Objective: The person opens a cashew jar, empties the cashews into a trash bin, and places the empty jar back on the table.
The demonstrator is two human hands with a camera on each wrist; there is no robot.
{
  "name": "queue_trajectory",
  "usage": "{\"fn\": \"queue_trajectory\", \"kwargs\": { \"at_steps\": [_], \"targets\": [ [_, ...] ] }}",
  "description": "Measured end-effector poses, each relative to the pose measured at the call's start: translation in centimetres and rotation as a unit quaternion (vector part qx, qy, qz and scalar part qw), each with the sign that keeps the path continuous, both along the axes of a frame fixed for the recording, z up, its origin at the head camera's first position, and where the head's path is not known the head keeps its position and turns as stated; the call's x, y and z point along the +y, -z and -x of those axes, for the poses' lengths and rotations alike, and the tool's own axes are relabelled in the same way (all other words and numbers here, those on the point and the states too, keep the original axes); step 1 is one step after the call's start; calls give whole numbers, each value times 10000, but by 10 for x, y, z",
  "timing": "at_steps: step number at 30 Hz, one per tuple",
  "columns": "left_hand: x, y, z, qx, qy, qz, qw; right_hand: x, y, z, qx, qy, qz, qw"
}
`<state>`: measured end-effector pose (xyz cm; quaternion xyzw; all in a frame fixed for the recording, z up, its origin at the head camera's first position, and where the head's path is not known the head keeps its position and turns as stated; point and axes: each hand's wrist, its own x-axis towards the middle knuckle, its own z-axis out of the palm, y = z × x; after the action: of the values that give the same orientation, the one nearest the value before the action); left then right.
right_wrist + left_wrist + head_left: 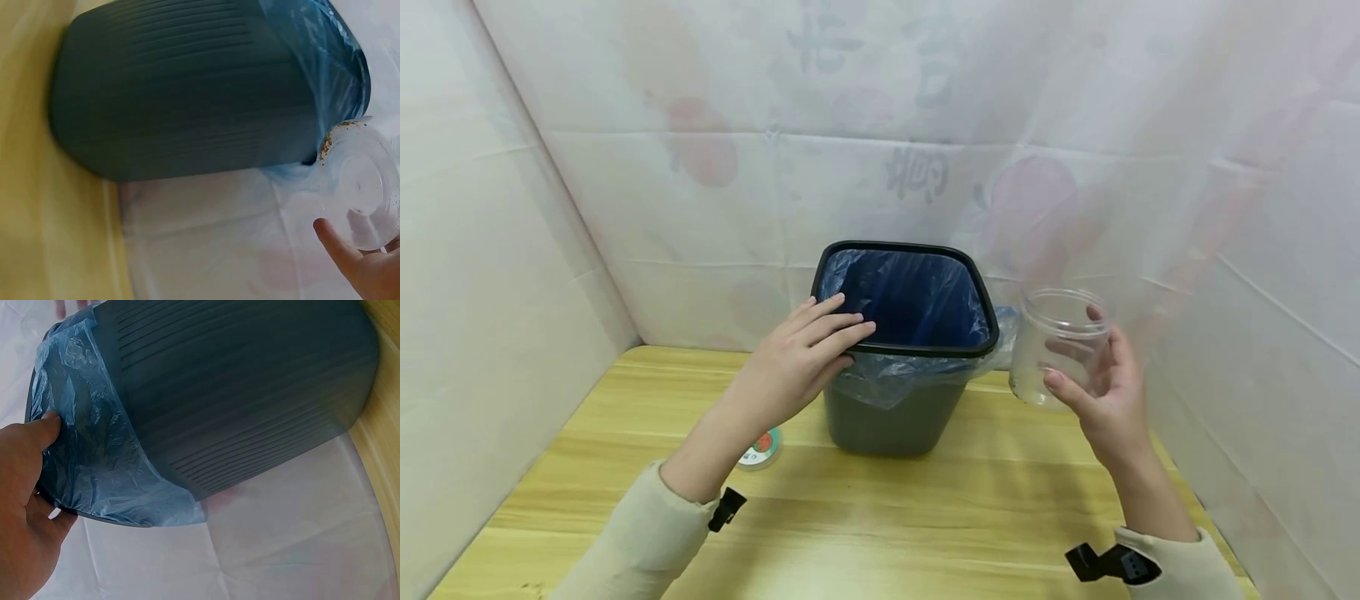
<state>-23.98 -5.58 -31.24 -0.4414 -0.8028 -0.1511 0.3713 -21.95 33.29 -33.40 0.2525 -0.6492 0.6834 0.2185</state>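
Note:
A grey trash can (pixel 887 417) with a black rim stands on the table, lined with a translucent blue bag (pixel 880 379) folded over its edge. My left hand (pixel 797 354) grips the near left part of the rim. Its fingers reach over the inside, and in the left wrist view the thumb (pixel 45 428) presses the bag from outside. To the right of the can, my right hand (pixel 1112 400) holds a clear plastic jar (pixel 1037 358) above the table, lidless and nearly upright. Brown crumbs (pixel 326 145) show near the jar's base in the right wrist view.
A round lid (pixel 763 450) with a green and red label lies on the wooden table (pixel 865 533), partly behind the left forearm. Pale printed cloth (pixel 775 183) encloses the back and both sides. A loose part of the bag (pixel 1006 329) sticks out at the can's right.

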Motion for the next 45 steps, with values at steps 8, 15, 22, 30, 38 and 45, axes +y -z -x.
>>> {"fn": "queue_trajectory", "kwargs": {
  "at_steps": [8, 15, 22, 30, 38, 45],
  "targets": [
    [-2, 0, 2, 51, -10, -65, 10000, 6, 31, -5, -327, 26, 92, 9994],
    [-3, 2, 3, 5, -51, 19, 10000, 10, 57, -9, -682, 205, 42, 9975],
    [-2, 3, 4, 33, -34, -45, 10000, 13, 81, -9, -826, 401, -1, 9958],
    [-2, 2, 4, 33, -26, -30, 10000, 20, 103, -8, -1029, 372, -169, 9939],
    [-1, 2, 4, 19, -8, -21, 10000, 23, 120, -2, -1237, 357, -469, 9906],
    [-2, 2, 5, 31, -18, -40, 10000, 24, 134, 4, -1435, 323, -787, 9860]
  ]
}}
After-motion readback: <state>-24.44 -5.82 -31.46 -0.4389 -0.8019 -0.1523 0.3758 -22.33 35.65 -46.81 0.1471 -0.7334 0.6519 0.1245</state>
